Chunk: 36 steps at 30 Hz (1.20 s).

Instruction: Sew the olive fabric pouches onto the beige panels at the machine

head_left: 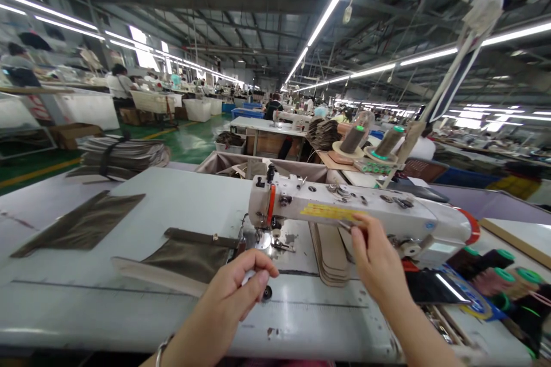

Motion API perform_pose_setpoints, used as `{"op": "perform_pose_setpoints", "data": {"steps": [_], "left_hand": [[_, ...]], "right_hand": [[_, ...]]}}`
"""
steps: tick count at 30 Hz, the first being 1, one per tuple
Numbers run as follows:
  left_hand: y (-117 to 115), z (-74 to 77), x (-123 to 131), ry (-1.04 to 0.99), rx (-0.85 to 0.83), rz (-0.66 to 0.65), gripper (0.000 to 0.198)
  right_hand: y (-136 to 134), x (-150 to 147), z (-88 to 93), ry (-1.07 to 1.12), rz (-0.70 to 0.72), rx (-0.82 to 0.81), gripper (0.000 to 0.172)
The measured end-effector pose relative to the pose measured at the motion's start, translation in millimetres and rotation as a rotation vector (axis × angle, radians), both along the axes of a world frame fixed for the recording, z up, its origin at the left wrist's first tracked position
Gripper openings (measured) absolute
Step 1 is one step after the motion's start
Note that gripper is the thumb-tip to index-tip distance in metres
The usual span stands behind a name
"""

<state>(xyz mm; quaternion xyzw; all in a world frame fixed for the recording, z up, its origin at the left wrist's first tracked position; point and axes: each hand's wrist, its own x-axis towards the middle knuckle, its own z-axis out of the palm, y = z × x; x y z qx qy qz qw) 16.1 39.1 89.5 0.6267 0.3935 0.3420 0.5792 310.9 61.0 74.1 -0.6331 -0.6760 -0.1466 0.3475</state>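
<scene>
My left hand (239, 287) is closed in a pinch in front of the needle area of a white sewing machine (327, 203). Something small and pale shows at its fingers, too little to name. Just left of it lies a dark olive fabric piece (189, 255) with a pale strip (157, 275) along its near edge. My right hand (376, 255) is closed by the machine's arm, thumb and finger together on a small thin thing that I cannot make out. Beside that hand, a stack of beige rounded panels (331, 255) rests on the machine bed.
Another olive fabric piece (81, 223) lies at the left of the table (142, 309). Behind it sits a strapped stack of panels (123, 157). Thread cones (353, 140) stand behind the machine, more spools (499, 281) at right. A dark phone-like slab (434, 287) lies near the right wrist.
</scene>
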Motion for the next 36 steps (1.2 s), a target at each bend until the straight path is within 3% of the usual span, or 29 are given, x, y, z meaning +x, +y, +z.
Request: {"op": "perform_pose_setpoints", "data": {"steps": [4, 8, 14, 20, 24, 27, 30, 32, 34, 36], "left_hand": [[-4, 3.2, 1, 0.021, 0.017, -0.016, 0.033], [-5, 3.1, 2, 0.041, 0.022, -0.022, 0.032], [-7, 9.0, 0, 0.05, 0.022, -0.002, 0.028], [-11, 15.7, 3, 0.086, 0.064, -0.005, 0.028], [-13, 12.4, 2, 0.122, 0.137, 0.031, 0.027], [-11, 8.1, -8, 0.152, 0.211, 0.062, 0.024], [-7, 2.6, -21, 0.186, 0.256, 0.092, 0.021], [-5, -1.6, -26, 0.194, 0.265, 0.095, 0.021], [-3, -6.2, -27, 0.149, 0.266, 0.087, 0.022], [-1, -11.3, -24, 0.074, 0.266, 0.095, 0.028]], "right_hand": [[14, 21, 30.3, -0.019, -0.006, 0.035, 0.028], [15, 18, 40.4, -0.093, -0.05, 0.053, 0.031], [14, 18, 61.8, -0.463, -0.145, 0.049, 0.035], [27, 19, 79.3, -0.568, -0.092, 0.024, 0.043], [22, 17, 79.2, -0.529, -0.095, 0.037, 0.039], [-4, 15, 57.0, -0.317, -0.005, 0.038, 0.032], [-34, 28, 5.2, -0.104, 0.179, -0.17, 0.031], [-45, 50, -39.3, -0.083, 0.14, -0.317, 0.032], [-46, 77, -80.5, -0.122, 0.022, -0.312, 0.036], [-42, 95, -107.0, -0.171, -0.022, -0.263, 0.038]]}}
